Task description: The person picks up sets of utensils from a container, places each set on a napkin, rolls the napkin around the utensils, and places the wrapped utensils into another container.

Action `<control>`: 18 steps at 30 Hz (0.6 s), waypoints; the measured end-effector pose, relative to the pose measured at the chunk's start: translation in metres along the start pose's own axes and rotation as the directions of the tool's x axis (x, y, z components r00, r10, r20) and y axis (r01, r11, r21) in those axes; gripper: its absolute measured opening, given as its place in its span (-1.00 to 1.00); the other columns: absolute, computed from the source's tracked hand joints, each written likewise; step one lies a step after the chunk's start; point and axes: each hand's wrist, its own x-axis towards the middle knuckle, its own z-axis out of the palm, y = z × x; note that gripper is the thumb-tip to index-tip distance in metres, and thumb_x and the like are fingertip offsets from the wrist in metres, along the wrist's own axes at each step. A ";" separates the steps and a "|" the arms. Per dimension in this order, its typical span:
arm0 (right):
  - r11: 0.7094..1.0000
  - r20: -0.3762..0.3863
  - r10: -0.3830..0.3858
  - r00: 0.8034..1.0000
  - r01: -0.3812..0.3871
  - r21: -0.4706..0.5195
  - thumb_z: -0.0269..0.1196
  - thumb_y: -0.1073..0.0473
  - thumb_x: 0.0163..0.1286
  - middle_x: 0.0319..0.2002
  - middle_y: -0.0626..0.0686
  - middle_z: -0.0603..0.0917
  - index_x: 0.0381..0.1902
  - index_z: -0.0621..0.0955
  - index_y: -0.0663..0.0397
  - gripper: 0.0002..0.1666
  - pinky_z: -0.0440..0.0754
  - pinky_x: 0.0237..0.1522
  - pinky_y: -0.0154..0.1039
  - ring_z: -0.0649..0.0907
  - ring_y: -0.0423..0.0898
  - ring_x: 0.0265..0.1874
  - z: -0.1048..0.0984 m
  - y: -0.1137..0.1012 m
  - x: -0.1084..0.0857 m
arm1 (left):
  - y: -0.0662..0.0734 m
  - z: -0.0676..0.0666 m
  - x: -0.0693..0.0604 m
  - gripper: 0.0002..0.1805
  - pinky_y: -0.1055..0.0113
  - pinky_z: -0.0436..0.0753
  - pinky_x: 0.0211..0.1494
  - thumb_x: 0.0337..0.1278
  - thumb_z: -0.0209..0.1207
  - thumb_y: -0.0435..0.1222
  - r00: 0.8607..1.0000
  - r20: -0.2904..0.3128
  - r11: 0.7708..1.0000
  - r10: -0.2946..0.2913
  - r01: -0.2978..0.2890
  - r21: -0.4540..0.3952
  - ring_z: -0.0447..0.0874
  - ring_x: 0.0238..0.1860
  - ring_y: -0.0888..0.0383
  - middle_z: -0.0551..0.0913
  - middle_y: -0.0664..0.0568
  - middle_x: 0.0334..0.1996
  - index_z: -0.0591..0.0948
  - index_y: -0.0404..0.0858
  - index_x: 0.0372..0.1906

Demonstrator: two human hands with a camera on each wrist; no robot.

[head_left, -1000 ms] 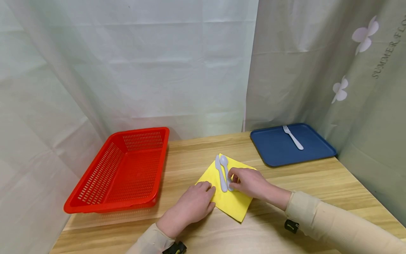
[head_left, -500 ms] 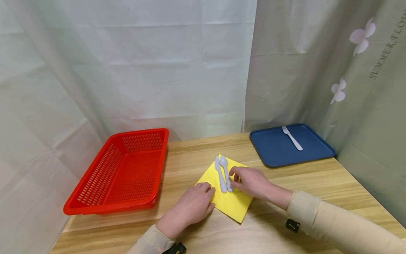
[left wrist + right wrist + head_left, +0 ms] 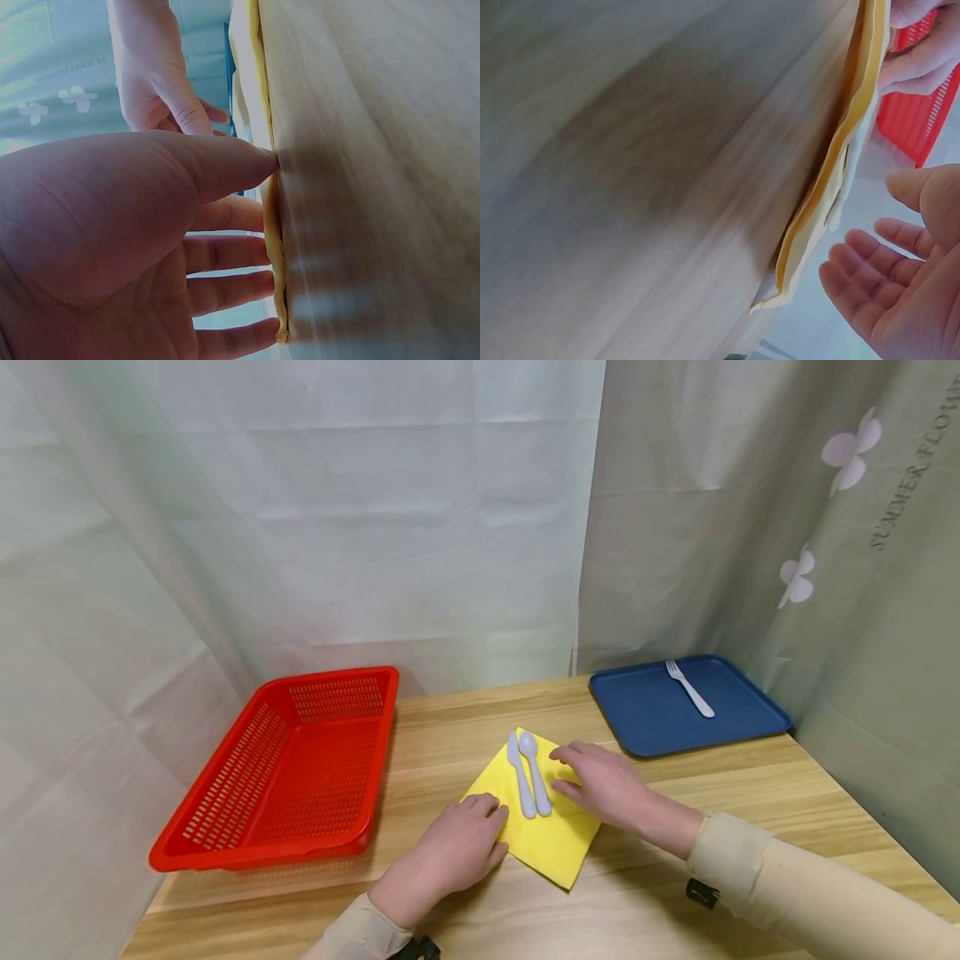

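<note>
A folded yellow napkin (image 3: 551, 852) lies at an angle on the wooden table. On it, side by side, are a pale plastic knife (image 3: 521, 774) and a pale plastic spoon (image 3: 535, 772). My left hand (image 3: 457, 847) rests its fingertips on the napkin's left edge; the left wrist view has the fingers (image 3: 229, 253) extended and the thumb at the edge. Just right of the spoon hovers my right hand (image 3: 607, 781), holding nothing. In the right wrist view its fingers (image 3: 870, 274) are loosely spread, apart from the napkin (image 3: 832, 169).
At the left stands a red perforated basket (image 3: 367, 760). A blue tray (image 3: 645, 727) sits at the back right, bearing a white plastic fork (image 3: 690, 689). Curtains (image 3: 420, 527) hang behind the table and along both sides.
My right hand has let go of the spoon's handle and drawn slightly right, its fingers opening. The spoon stays beside the knife. My left hand keeps its place on the napkin.
</note>
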 end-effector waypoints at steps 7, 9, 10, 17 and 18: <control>0.998 -0.025 -0.003 1.000 0.002 -0.058 0.53 -0.04 0.49 0.15 0.09 0.77 0.31 0.71 0.08 -0.44 0.79 0.00 0.07 0.76 0.11 0.11 -0.001 0.004 -0.002 | 0.000 0.000 0.000 -0.49 -0.10 0.69 0.25 0.48 0.39 -0.07 1.000 -0.005 1.000 -0.001 0.001 0.001 0.64 0.27 -0.10 0.64 -0.11 0.21 0.69 -0.28 0.33; 0.997 -0.030 -0.008 1.000 0.006 -0.074 0.52 -0.07 0.50 0.19 0.10 0.76 0.35 0.69 0.09 -0.40 0.79 0.04 0.10 0.74 0.13 0.16 -0.001 0.005 -0.002 | 0.000 0.000 0.001 -0.49 -0.10 0.70 0.24 0.48 0.40 -0.08 1.000 -0.006 1.000 0.001 -0.001 0.001 0.65 0.27 -0.10 0.64 -0.10 0.21 0.69 -0.28 0.33; 0.997 -0.035 -0.012 0.999 0.009 -0.082 0.52 -0.08 0.50 0.21 0.11 0.75 0.36 0.68 0.09 -0.38 0.78 0.07 0.11 0.73 0.14 0.18 -0.001 0.006 -0.002 | 0.000 0.000 0.001 -0.49 -0.10 0.70 0.24 0.48 0.40 -0.08 1.000 -0.006 1.000 0.002 -0.002 0.001 0.65 0.27 -0.10 0.64 -0.10 0.21 0.69 -0.28 0.33; 0.991 -0.069 -0.047 0.997 0.038 -0.127 0.49 -0.13 0.52 0.32 0.17 0.70 0.46 0.62 0.14 -0.27 0.68 0.29 0.16 0.67 0.18 0.33 0.000 0.014 -0.002 | -0.001 0.001 0.001 -0.50 -0.07 0.70 0.24 0.47 0.39 -0.08 1.000 -0.008 1.000 0.006 -0.006 -0.003 0.65 0.26 -0.10 0.64 -0.10 0.20 0.69 -0.28 0.32; 0.990 -0.070 -0.051 0.996 0.041 -0.132 0.49 -0.14 0.52 0.34 0.18 0.69 0.48 0.61 0.15 -0.25 0.66 0.32 0.17 0.65 0.19 0.36 0.000 0.015 -0.002 | -0.001 0.001 0.001 -0.50 -0.07 0.70 0.24 0.47 0.40 -0.08 1.000 -0.009 1.000 0.006 -0.006 -0.003 0.65 0.26 -0.10 0.64 -0.10 0.20 0.69 -0.28 0.32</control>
